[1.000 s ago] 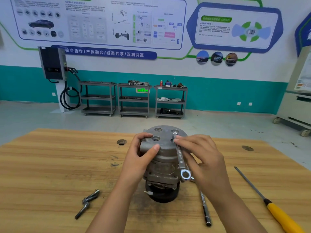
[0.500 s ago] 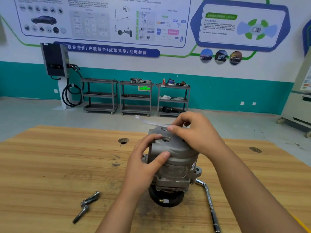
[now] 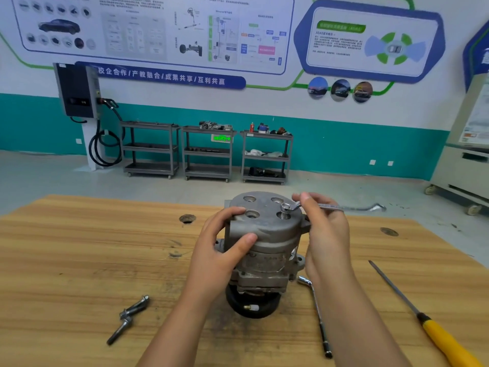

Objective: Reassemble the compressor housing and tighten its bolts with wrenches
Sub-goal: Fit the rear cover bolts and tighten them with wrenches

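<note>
Compressor housing standing upright in the middle of the wooden table, wrench ring sitting on a bolt on top.
Left hand grips the housing's left side, thumb across the front. Right hand pinches the wrench just beside the ring, handle sticking out right. Two loose bolts near left, L-shaped wrench and yellow-handled tool near right.

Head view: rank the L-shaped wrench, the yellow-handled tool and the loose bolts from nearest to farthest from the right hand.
1. L-shaped wrench, lying just below the right hand, which holds the combination wrench.
2. Yellow-handled tool, farther right.
3. Loose bolts, far left, beyond the compressor.
</note>
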### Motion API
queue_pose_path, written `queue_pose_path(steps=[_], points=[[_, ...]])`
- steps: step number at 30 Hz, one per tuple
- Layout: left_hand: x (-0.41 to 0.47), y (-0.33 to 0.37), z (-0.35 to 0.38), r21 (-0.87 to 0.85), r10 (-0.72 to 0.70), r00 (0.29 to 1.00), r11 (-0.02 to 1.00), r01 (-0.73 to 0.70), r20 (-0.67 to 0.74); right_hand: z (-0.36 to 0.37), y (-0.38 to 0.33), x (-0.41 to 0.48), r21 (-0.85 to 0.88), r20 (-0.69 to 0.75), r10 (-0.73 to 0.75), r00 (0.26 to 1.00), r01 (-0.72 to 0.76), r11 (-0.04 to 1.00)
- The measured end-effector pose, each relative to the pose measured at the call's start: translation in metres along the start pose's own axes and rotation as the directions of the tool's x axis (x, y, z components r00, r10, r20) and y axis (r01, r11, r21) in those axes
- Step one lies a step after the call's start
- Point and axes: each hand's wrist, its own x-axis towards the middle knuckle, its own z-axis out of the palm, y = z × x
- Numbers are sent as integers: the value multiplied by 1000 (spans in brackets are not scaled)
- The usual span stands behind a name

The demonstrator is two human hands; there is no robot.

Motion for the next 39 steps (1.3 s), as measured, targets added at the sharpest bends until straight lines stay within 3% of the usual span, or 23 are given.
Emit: queue_pose_path(steps=[4, 8, 10, 13, 15, 20, 22, 26, 29, 32, 35, 37, 39], points=[[-2, 0, -2, 5, -4, 1000, 1000, 4, 4, 1, 8, -24, -14, 52, -268, 962, 269, 963], [-7, -3, 1, 109, -29, 996, 994, 19, 83, -5, 10, -31, -138, 122, -361, 924, 376, 916], [-10, -4, 4, 155, -16, 994, 988, 0, 105, -9, 10, -33, -293, 209, -451, 868, 496, 817], [-13, -7, 9, 202, 0, 996, 979, -17, 86, -16, 9, -32, -460, 424, -568, 705, 708, 536], [-13, -9, 10, 200, -13, 998, 980, -1, 69, -16, 4, -27, -504, 509, -578, 638, 765, 401], [-18, -14, 12, 301, 13, 999, 953, -21, 31, -4, -15, -9, -506, 639, -533, 555, 825, 253], [-21, -14, 16, 366, 71, 997, 928, -66, -1, 1, -20, -2, -513, 659, -475, 583, 811, 283], [-23, -17, 24, 459, 199, 980, 873, -165, -28, 7, -24, 8, -508, 616, -376, 692, 714, 482], [-20, -22, 24, 526, 330, 944, 807, -268, -26, 10, -23, 14, -524, 603, -326, 728, 670, 526], [-18, -22, 22, 530, 342, 940, 799, -286, -8, 15, -18, 18, -512, 564, -327, 758, 632, 582], [-17, -21, 22, 523, 340, 940, 795, -306, 32, 17, -12, 23, -599, 510, -305, 805, 586, 545], [-16, -21, 23, 515, 329, 944, 803, -299, 34, 17, -11, 28, -727, 456, -212, 864, 500, 470], [-16, -22, 24, 516, 333, 942, 801, -302, 36, 14, -8, 35, -787, 387, -124, 914, 397, 472]])
